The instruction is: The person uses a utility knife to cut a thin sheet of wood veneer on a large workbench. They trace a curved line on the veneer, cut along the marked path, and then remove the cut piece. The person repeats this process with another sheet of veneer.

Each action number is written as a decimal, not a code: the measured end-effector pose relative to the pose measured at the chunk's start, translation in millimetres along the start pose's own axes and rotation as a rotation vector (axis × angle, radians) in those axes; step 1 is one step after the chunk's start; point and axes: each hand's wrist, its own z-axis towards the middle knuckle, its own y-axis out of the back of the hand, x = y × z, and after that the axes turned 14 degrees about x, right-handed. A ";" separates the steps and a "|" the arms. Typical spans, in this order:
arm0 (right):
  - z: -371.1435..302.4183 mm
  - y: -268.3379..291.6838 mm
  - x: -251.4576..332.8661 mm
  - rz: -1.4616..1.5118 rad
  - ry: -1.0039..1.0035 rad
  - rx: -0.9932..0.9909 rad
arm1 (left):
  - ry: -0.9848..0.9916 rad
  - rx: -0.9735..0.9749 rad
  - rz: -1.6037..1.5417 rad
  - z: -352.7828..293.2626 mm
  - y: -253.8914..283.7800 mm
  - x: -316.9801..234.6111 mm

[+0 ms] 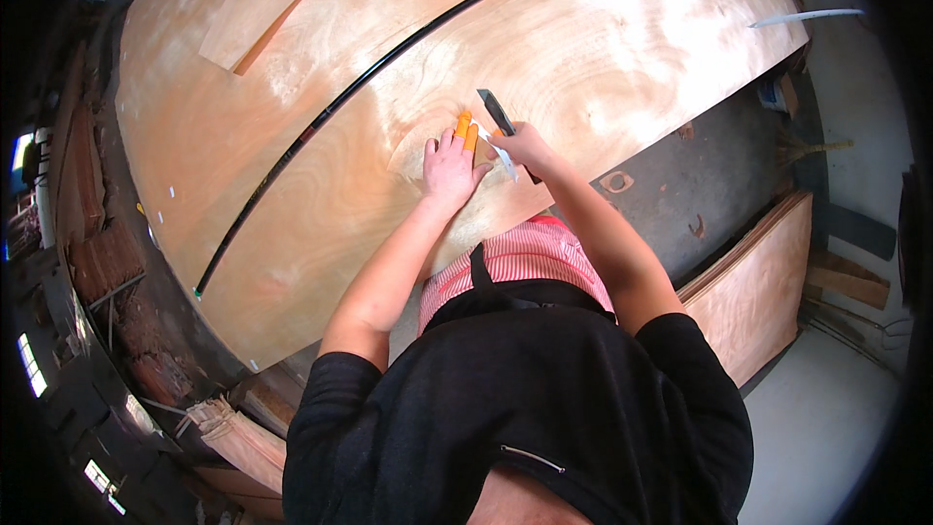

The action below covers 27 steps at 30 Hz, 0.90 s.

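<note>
My left hand lies open on the large pale wood sheet, fingers stretched forward. Orange covers wrap two of its fingers. Beside it, my right hand is closed round a dark flat-bladed knife, whose slanted tip points away from me. A narrow white strip sits between the two hands; I cannot tell whether the right fingers pinch it too. Under the left hand, faint edges suggest a smaller veneer piece on the sheet.
A long black rod crosses the sheet beyond my hands. Another veneer strip lies at the far left. A whitish stick juts over the right edge. Stacked wood sheets stand low at my right, and scraps lie on the floor.
</note>
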 end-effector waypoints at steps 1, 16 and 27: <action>-16.0 1.2 5.2 -0.029 0.025 0.028 | 0.011 -0.006 0.004 -0.5 -3.0 0.3; -57.3 88.7 35.7 -0.625 -0.093 0.085 | -0.012 0.023 -0.064 -9.9 -11.0 2.1; 14.8 -104.6 31.9 0.008 0.200 0.371 | 0.272 -0.202 -0.214 -101.7 -39.5 57.6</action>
